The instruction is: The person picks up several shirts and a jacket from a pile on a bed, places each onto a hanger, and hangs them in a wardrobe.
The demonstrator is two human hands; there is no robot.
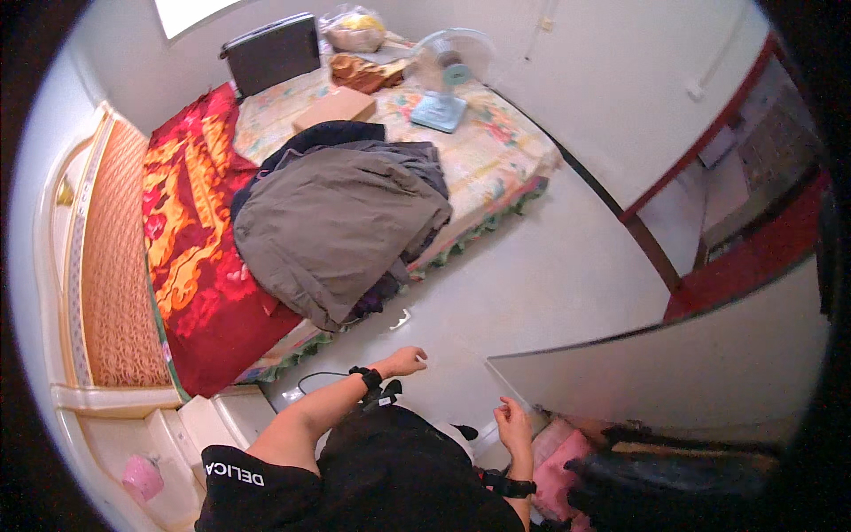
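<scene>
My left hand (402, 361) hangs over the floor near the bed's edge, empty, its fingers loosely curled. My right hand (514, 424) is held at waist height, also empty, beside the edge of a pale panel (638, 372) that looks like a wardrobe door. Before me lies a pile of clothes on the bed, with a grey-brown jacket (339, 219) spread on top and dark garments under it. A small white object (401, 320), too blurred to name, is by the foot of the bed's side. Both wrists wear black bands.
On the floral-sheeted bed (492, 166) are a red and orange blanket (193, 266), a cardboard box (338, 108), an electric fan (440, 110), a dark suitcase (274, 56) and a plastic bag (356, 30). A nightstand (243, 412) stands left; pink cloth (558, 465) lies right.
</scene>
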